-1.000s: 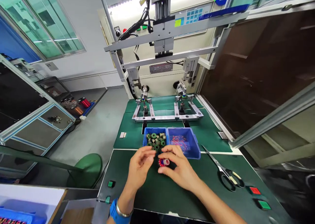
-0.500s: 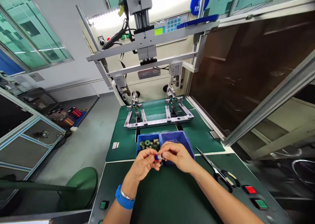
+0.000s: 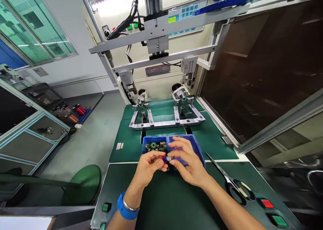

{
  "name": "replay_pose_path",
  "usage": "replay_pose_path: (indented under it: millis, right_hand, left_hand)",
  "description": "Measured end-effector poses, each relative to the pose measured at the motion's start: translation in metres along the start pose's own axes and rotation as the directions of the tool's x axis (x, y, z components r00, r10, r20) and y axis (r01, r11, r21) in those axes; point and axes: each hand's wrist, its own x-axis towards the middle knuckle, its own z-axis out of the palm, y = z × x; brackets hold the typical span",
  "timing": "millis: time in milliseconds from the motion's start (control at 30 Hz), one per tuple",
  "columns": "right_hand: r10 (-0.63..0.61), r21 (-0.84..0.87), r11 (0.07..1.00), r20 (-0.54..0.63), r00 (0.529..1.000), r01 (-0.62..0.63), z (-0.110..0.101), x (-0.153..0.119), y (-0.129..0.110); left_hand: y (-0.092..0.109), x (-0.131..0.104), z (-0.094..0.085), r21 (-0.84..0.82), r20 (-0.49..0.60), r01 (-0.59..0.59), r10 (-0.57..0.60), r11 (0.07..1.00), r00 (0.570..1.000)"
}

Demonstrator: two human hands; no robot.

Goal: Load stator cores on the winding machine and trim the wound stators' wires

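Observation:
My left hand (image 3: pixel 148 168) is closed on a small wound stator with red wire (image 3: pixel 162 158), pinched between thumb and fingers; much of it is hidden. A small cylinder (image 3: pixel 168 159), blue at one end and silver-white at the other, sticks out of it to the right. The thumb and index finger of my right hand (image 3: pixel 193 164) close around the silver-white end, while its other fingers are spread. Just beyond my hands are a blue bin (image 3: pixel 144 140) of green-and-metal stator cores and a purple-blue bin (image 3: pixel 199 149) holding pieces with red and blue wire.
Black-handled scissors (image 3: pixel 228 177) lie to the right, near a red button (image 3: pixel 266 203) and a green button (image 3: pixel 279 220). Another green button (image 3: pixel 106 207) is at the left. Behind the bins stands a two-station metal fixture (image 3: pixel 165 124) under a machine frame (image 3: pixel 161 60).
My right hand's fingers have spread and lifted, with thumb and index still at the cylinder. The view has shifted slightly, and wired pieces now show in the right bin.

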Motion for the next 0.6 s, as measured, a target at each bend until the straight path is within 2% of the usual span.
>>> replay_pose_path:
  millis: [100,133,167,200,267,333,467,533,600]
  right_hand:
    - [0.09,0.018,0.996,-0.225,0.97,-0.088,-0.006,0.001,0.0]
    - [0.121,0.022,0.993,-0.276,0.953,-0.12,-0.007,0.001,0.001]
    - [0.138,0.005,0.99,-0.277,0.951,-0.142,-0.007,0.001,0.002]
    - [0.137,-0.033,0.989,-0.222,0.965,-0.147,-0.005,0.0,0.003]
    - [0.123,-0.142,0.982,-0.016,0.992,-0.124,0.004,-0.003,0.006]
    - [0.142,-0.242,0.964,0.122,0.982,-0.11,0.016,-0.008,0.008]
    - [0.202,-0.34,0.93,0.158,0.966,-0.139,0.026,-0.015,0.008]
    - [0.197,-0.325,0.935,0.137,0.971,-0.144,0.023,-0.014,0.007]
    - [0.193,-0.24,0.957,0.099,0.976,-0.165,0.02,-0.013,0.005]
  left_hand:
    - [0.006,0.002,-0.011,0.036,-0.175,-0.041,0.047,0.998,0.983]
    - [0.009,0.003,-0.016,0.024,-0.234,-0.051,0.055,0.998,0.971]
    - [0.012,0.004,-0.022,-0.004,-0.276,-0.061,0.057,0.998,0.959]
    - [0.015,0.004,-0.027,-0.043,-0.299,-0.073,0.057,0.996,0.953]
    - [0.018,0.004,-0.033,-0.127,-0.305,-0.109,0.066,0.986,0.95]
    - [0.02,0.003,-0.033,-0.191,-0.268,-0.132,0.077,0.973,0.96]
    - [0.016,-0.001,-0.026,-0.271,-0.149,-0.105,0.066,0.957,0.987]
    - [0.013,-0.003,-0.021,-0.289,-0.116,-0.08,0.047,0.954,0.992]
    - [0.011,-0.004,-0.016,-0.296,-0.078,-0.055,0.033,0.954,0.996]
